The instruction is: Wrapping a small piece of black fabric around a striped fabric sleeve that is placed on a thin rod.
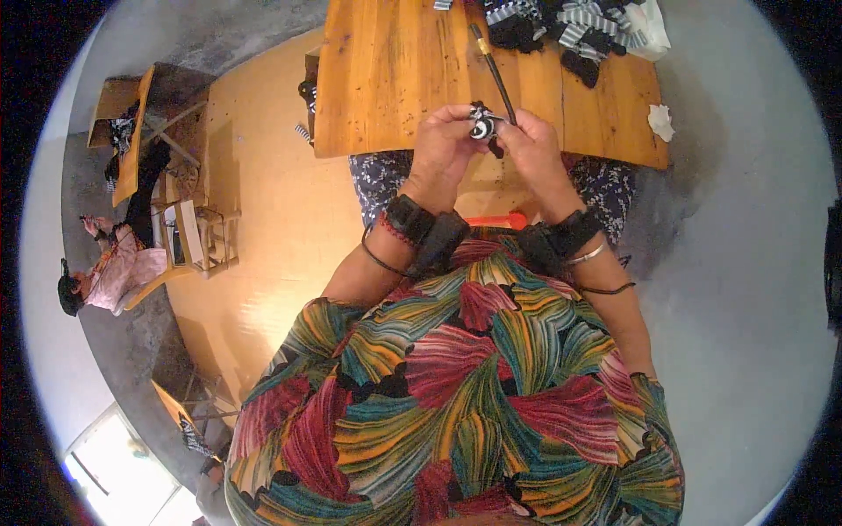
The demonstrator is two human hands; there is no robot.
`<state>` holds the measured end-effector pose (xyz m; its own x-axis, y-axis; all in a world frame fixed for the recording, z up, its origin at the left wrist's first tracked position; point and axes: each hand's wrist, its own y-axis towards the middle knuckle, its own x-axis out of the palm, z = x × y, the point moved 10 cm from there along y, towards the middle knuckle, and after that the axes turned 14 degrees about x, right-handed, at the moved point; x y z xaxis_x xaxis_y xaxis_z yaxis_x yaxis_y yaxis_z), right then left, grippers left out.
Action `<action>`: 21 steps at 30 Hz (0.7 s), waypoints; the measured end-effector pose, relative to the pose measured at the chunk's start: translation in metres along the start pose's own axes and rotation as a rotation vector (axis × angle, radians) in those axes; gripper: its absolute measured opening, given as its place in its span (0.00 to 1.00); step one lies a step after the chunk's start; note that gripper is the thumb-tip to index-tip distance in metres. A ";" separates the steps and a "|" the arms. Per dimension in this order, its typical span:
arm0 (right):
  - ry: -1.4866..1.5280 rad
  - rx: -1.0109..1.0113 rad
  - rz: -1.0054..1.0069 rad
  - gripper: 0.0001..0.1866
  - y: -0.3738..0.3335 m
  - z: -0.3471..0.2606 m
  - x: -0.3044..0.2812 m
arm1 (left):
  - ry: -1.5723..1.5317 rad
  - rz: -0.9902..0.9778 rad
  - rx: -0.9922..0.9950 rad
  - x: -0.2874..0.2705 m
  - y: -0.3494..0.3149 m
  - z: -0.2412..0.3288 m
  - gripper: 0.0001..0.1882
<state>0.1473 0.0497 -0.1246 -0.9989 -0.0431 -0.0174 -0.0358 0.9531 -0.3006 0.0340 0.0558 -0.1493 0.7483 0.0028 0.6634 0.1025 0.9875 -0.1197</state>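
Note:
My left hand [443, 145] pinches a small black-and-white bundle [482, 129] that looks like knitted cloth, with a white ring-shaped part facing up. My right hand [535, 147] grips the same bundle from the other side, its fingers closed. A slim black stick [497, 79] with a gold band near its far end reaches from my right fingertips out over the table; whether those fingers hold it or only touch it, I cannot tell. Both hands are just above the near edge of the wooden table [395, 79]. Fingers cover much of the bundle.
Black and grey-striped knitted pieces [588, 31] are heaped at the table's far right, beside white plastic [651, 31]. A white scrap [660, 123] is at the right edge. An orange-red object [491, 221] shows below my hands. Another person [123, 272] sits at the left.

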 end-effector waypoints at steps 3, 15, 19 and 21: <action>-0.037 -0.015 0.042 0.08 -0.008 -0.013 0.001 | -0.177 -0.055 -0.042 -0.001 0.002 -0.012 0.08; 0.345 0.327 -0.095 0.06 -0.009 0.019 0.002 | -0.061 -0.258 -0.105 0.040 -0.014 0.003 0.12; 0.561 0.405 -0.169 0.05 -0.016 0.023 0.006 | 0.216 -0.059 0.017 0.020 -0.013 0.012 0.11; 0.528 0.383 -0.174 0.05 -0.014 0.023 0.006 | 0.335 -0.023 0.025 0.016 -0.015 0.009 0.12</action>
<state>0.1426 0.0296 -0.1428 -0.8637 0.0584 0.5007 -0.2815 0.7680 -0.5752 0.0384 0.0423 -0.1304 0.9204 -0.0671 0.3852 0.1084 0.9903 -0.0864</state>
